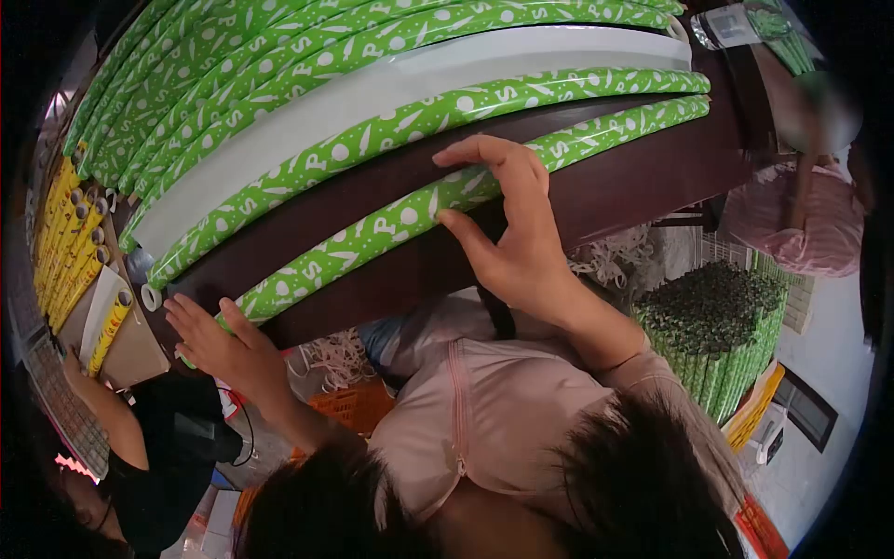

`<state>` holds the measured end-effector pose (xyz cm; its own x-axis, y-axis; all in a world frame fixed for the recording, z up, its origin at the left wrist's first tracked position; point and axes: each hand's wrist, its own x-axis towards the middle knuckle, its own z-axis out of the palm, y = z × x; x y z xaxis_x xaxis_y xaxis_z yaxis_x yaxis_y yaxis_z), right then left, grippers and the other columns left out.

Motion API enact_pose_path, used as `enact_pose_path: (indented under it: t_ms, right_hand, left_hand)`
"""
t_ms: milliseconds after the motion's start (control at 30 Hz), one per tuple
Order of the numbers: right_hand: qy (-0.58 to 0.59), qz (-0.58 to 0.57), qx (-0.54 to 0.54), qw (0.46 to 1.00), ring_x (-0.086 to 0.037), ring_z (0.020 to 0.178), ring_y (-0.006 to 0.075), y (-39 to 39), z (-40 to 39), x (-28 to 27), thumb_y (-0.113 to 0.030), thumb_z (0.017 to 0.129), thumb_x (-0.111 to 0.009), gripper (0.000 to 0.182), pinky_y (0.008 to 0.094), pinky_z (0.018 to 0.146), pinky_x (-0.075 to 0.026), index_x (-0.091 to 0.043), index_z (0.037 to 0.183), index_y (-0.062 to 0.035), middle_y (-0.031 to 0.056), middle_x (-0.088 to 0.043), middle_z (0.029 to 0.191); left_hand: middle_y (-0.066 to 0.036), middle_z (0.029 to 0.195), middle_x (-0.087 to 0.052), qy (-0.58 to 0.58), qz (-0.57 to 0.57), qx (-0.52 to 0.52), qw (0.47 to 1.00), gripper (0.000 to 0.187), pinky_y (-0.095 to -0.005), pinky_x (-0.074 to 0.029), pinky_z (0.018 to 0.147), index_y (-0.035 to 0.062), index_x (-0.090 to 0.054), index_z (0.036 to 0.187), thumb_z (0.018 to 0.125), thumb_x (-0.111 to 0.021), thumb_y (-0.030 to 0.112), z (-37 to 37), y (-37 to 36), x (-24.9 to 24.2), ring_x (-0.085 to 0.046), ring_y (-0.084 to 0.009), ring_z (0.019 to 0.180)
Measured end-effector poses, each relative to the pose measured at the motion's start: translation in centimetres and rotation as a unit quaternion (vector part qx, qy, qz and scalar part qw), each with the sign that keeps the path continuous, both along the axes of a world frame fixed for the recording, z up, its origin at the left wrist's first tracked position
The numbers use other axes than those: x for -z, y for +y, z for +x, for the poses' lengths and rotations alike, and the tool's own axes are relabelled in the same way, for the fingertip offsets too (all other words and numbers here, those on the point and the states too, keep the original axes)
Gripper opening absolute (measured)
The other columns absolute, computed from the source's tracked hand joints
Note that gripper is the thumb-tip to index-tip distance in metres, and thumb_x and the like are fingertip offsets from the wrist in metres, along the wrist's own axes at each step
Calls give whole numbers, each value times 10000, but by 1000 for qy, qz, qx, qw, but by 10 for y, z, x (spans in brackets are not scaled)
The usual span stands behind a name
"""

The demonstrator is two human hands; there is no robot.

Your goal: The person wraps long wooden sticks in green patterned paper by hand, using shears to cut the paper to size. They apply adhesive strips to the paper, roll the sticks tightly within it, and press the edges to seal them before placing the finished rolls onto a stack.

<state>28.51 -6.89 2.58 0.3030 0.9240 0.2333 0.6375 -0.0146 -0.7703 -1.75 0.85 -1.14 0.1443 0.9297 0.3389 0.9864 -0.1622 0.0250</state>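
Observation:
A green printed paper roll (358,244) lies slantwise along the front of the dark table. At its left end my left hand (228,359) rests with fingers spread, partly covering that end. My right hand (512,233) hovers around the roll's middle, thumb on the near side and curved forefinger over the far side, with a gap between them; firm contact cannot be made out. Just beyond lies a second green printed roll (391,130), beside a strip of white paper (307,121) laid with its plain side up.
Several more green rolls (214,84) lie at the back. Yellow rolls (79,242) and another person's arm (107,410) are at left. A bundle of upright green rolls (712,326) stands at right, near a person in pink (801,219). An orange crate (354,410) sits below the table (633,191).

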Motion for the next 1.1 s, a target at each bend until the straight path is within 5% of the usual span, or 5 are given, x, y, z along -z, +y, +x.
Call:
enact_pose_path:
  t_ms: [133,233,367,500,1100]
  right_hand:
    - [-8,55,32,998,-489,1249,350,-19,39,6,71,721,-691,580,439,1045,-351,-521,1262,-52,145,-562,1243]
    - [159,141,105,972,-411,1354,280,-38,70,5,44,826,-649,529,379,1109,-317,-447,1313,9,161,-500,1358]
    - [29,108,198,974,-470,1261,279,-38,80,13,-58,795,-771,598,379,1070,-352,-456,1299,4,166,-492,1331]
    - [-200,45,245,948,-369,1293,379,-28,70,19,-381,691,-863,797,510,1056,-261,-466,1286,-29,184,-444,1352]
    - [-94,36,155,983,-301,1341,420,-29,57,9,-371,697,-829,771,537,1102,-192,-467,1283,-25,210,-404,1403]
  left_hand:
    - [-207,1531,-337,18,2,-6,1000,571,-561,-211,1127,-10,-336,1478,1041,-379,355,-8,3,8,-305,-367,1423]
    - [-195,1535,-337,6,9,0,1000,580,-559,-212,1128,4,-327,1487,1044,-354,376,-11,7,12,-295,-365,1429]
    - [-199,1546,-316,7,5,-22,1000,612,-557,-195,1135,0,-322,1490,1039,-326,415,-18,9,16,-282,-367,1435]
    - [-199,1553,-304,2,-3,-15,1000,623,-559,-169,1143,-3,-319,1491,1036,-311,421,-15,9,12,-272,-367,1441]
    - [-213,1542,-317,-19,-14,11,1000,589,-551,-162,1149,-13,-338,1480,1043,-322,382,-17,9,9,-267,-375,1443]
